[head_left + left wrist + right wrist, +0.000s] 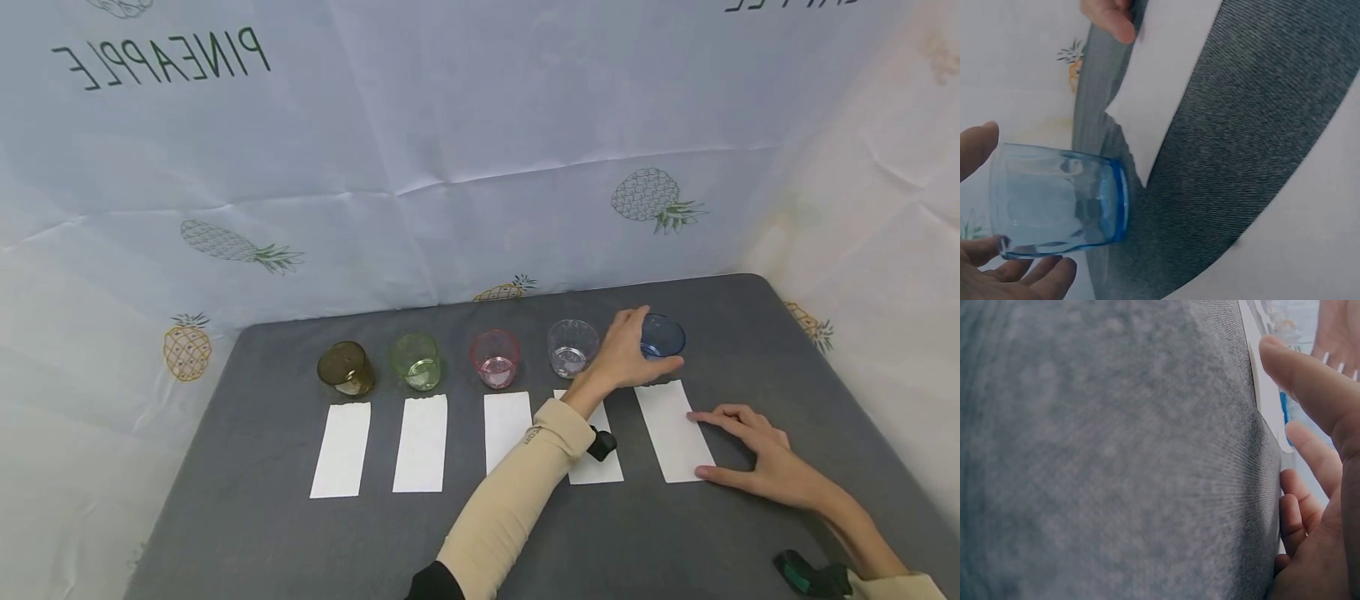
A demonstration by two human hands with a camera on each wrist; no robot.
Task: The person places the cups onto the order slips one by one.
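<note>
gripping the blue cup [663,335], clear-tinted and empty, left hand [622,354] wraps it; right hand [757,454] rests flat, fingers relaxed, on the paper strip [673,432].

Readable only on the backdrop sheet [480,125]: "PINEAPPLE" in dark green capitals, mirror-reversed, at upper left; a cut-off scrap of similar lettering at the top right edge, and tiny print on the sleeve cuff [534,435], both illegible
</note>
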